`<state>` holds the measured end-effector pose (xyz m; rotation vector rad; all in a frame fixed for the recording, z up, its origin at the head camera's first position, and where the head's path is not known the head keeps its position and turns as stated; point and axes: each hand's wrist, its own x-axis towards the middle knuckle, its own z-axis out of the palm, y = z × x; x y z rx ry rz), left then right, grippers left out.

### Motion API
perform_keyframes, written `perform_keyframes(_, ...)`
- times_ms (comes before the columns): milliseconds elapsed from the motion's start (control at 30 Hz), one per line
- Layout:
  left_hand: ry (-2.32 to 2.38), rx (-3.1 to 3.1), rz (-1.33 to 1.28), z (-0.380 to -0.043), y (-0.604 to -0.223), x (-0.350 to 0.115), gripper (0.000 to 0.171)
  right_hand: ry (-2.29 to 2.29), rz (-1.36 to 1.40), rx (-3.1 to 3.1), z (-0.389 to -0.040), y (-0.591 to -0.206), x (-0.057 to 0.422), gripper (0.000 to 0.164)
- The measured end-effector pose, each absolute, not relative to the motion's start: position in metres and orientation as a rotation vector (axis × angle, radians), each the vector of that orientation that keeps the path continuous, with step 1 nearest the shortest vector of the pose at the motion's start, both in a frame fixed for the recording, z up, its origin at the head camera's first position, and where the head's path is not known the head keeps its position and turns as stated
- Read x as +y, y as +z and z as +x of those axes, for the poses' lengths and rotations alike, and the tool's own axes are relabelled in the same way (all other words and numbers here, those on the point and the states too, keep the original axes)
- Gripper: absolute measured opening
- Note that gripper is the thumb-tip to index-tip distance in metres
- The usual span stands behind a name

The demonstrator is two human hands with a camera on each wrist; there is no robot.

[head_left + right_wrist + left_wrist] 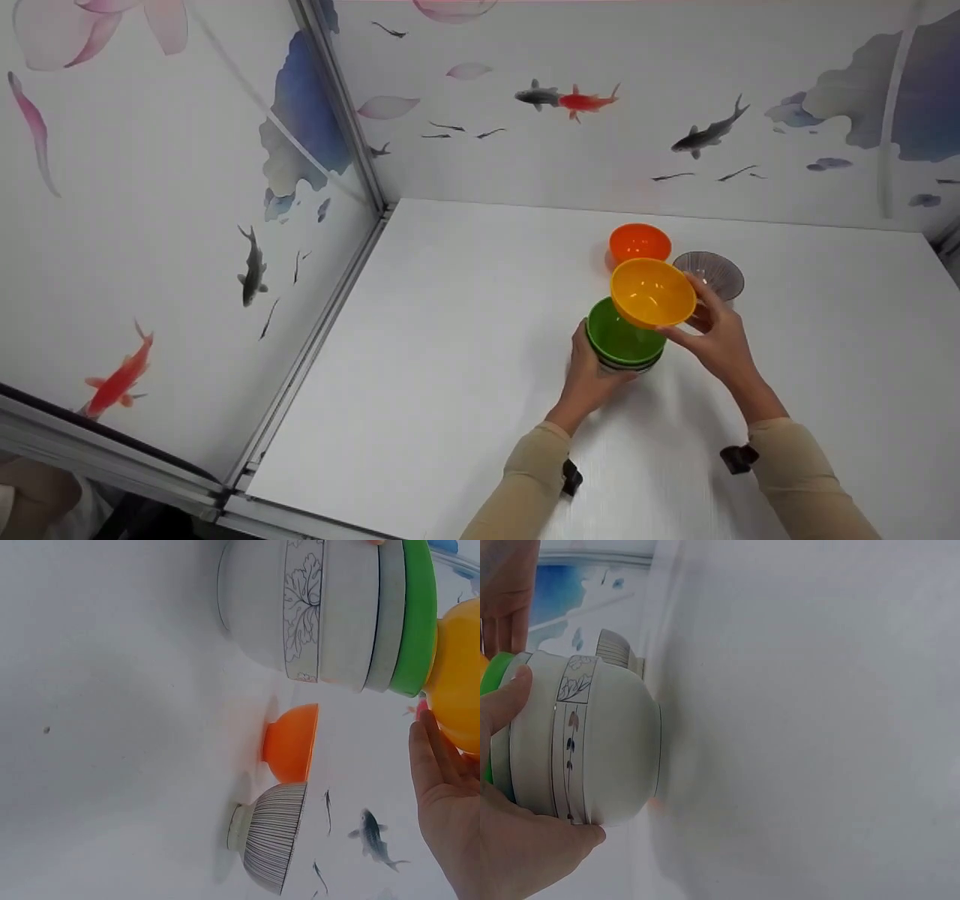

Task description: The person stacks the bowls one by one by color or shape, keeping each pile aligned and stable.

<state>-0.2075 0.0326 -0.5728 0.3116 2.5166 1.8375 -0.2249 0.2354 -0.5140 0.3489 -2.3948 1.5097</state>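
Note:
My left hand [589, 379] grips the side of a stack of nested bowls, thumb and fingers spread around it. On top of the stack is a green bowl [622, 341]; below it are pale bowls, the lowest a white bowl [619, 742] with a patterned band. The stack's base is at or very near the white tabletop. My right hand [716, 341] holds a yellow bowl [652, 292] by its right side, tilted, just above the green bowl's far edge. In the right wrist view the yellow bowl [461, 675] meets or overlaps the green rim.
An orange bowl [637, 241] stands upright behind the stack. To its right sits a grey striped bowl [716, 276], partly hidden by my right hand. White panels [480, 165] painted with fish border the table [420, 360] at the back and left.

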Motion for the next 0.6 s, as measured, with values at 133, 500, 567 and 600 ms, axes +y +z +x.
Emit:
perform_keyframes(133, 1.852, 2.5, 0.301, -0.208, -0.573, 0.033, 0.104, 1.482, 0.345, -2.393, -0.222, -0.52, 0.232, 0.083)
perform_keyframes(500, 1.848, 2.532, 0.297, -0.207, -0.572, 0.033, 0.103, 1.446, 0.327, -2.327, -0.216, -0.534, 0.224, 0.08)
perform_keyframes(567, 1.841, 2.54, 0.303, -0.207, -0.572, 0.033, 0.103, 1.448, 0.323, -2.322, -0.214, -0.534, 0.222, 0.08)
perform_keyframes(600, 1.84, 2.54, 0.306, -0.207, -0.573, 0.034, 0.103, 1.449, 0.317, -2.322, -0.213, -0.533, 0.221, 0.08)
